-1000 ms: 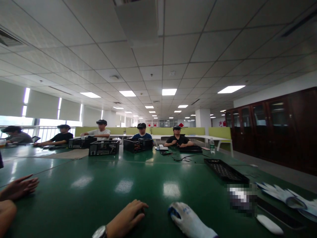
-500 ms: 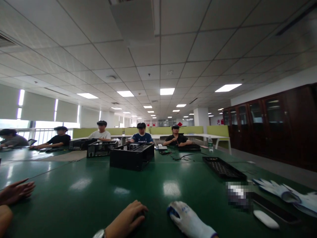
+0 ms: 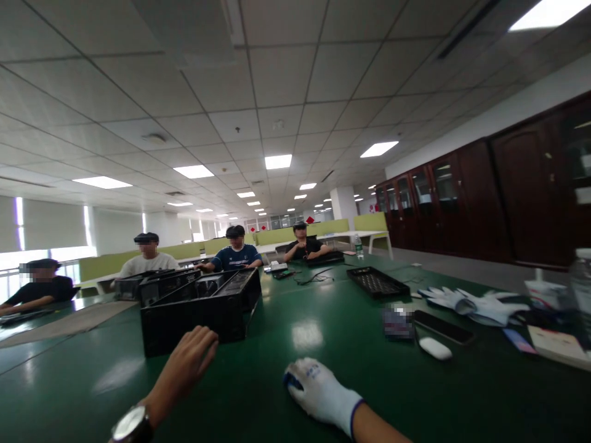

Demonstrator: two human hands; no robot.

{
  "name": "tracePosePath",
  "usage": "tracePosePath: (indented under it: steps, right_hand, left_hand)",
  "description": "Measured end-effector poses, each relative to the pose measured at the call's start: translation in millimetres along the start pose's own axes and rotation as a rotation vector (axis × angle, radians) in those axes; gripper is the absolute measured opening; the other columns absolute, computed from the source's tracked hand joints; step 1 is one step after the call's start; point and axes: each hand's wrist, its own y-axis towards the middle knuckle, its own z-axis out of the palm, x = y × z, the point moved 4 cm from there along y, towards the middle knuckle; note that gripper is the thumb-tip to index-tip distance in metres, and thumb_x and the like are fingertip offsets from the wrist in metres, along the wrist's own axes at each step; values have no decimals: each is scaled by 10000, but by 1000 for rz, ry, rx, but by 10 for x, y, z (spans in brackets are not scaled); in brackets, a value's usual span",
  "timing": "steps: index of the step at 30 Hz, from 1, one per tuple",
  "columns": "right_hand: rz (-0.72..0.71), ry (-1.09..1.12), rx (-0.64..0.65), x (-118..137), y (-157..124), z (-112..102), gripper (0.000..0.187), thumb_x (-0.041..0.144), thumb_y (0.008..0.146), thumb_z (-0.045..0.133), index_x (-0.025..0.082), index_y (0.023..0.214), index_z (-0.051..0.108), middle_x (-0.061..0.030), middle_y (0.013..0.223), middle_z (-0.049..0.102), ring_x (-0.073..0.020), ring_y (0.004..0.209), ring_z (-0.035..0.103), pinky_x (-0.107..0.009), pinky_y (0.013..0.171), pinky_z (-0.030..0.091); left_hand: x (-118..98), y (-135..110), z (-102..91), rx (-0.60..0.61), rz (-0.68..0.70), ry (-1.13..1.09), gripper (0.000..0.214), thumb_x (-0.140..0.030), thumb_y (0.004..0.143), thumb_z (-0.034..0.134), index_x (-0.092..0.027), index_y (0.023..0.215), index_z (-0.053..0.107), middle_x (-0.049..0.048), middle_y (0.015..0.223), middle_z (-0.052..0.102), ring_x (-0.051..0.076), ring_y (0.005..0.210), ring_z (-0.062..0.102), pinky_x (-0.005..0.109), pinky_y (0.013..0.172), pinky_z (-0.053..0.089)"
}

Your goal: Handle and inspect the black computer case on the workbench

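Observation:
My left hand, bare and with a wristwatch on its wrist, is raised with its fingers stretched forward. It is in front of the near right part of a black computer case; whether they touch I cannot tell. The case's top side is uncovered, showing metal parts inside. My right hand wears a white glove with a blue palm and rests low over the green table. Its fingers are curled in; anything inside them is hidden.
Right of my gloved hand lie a white oval item, a black phone, white gloves and a small box. A black tray-like panel and cables lie farther back. Several people sit across the table.
My view has turned right. The computer case has come nearer to me. My left hand has lifted and reached toward it. Another person's hands at the left have left view.

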Motion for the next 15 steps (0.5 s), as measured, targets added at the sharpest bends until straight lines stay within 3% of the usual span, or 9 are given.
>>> tracePosePath:
  steps: [4,8,15]
  right_hand:
    - [120,85,-27,-25,32,-21,403,351,990,468,134,1292,623,-162,1198,686,-304,1100,654,-427,1024,501]
    - [139,133,-28,-29,12,-53,389,368,984,458,174,1271,634,-140,1182,690,-299,1103,648,-420,1002,505]
    - [111,89,-30,-7,25,-44,381,341,990,463,142,1268,631,-167,1178,687,-307,1073,657,-443,987,519]
  left_hand:
    - [631,473,50,39,-94,97,431,-465,1000,326,-188,1163,613,119,1157,647,278,1107,586,427,1020,450]
    - [1181,732,285,114,-241,167,618,-476,983,222,-77,1324,548,210,1307,593,348,1229,538,489,1074,410]
    - [1670,819,682,308,-385,198,646,-517,982,224,-149,1444,483,158,1460,537,362,1341,488,538,1093,382]
